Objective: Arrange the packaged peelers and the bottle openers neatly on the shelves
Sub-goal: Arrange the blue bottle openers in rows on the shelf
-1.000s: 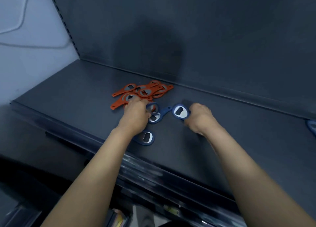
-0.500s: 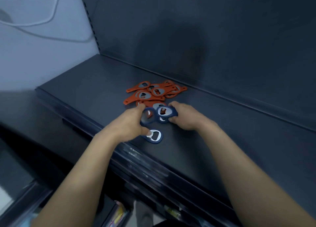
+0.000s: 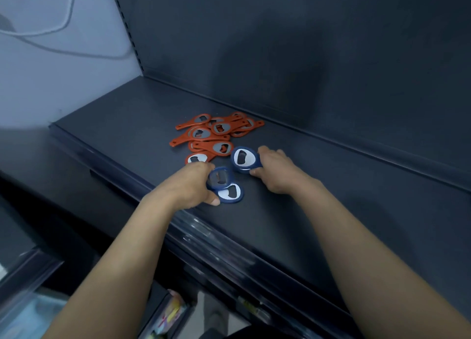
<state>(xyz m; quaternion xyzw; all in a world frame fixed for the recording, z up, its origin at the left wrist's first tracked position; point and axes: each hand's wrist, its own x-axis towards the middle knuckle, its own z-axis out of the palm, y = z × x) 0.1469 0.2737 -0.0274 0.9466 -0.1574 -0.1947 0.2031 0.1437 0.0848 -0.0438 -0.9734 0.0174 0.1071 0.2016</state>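
Observation:
Several orange bottle openers lie in a loose pile on the dark shelf. My left hand grips a blue bottle opener by its handle, the round head sticking out to the right. A second blue opener lies flat on the shelf just below it, touching my left thumb. My right hand holds another blue bottle opener, head tilted up and pointing left. No packaged peelers are in view.
The shelf has a back panel and a raised rear lip. Its front edge carries a clear price rail. A pale wall with a white cable is at the left. Colourful goods show on a lower level.
The camera has shifted, so the shelf sits further right in view. My right hand has lifted its blue opener and drawn it apart from the one in my left hand.

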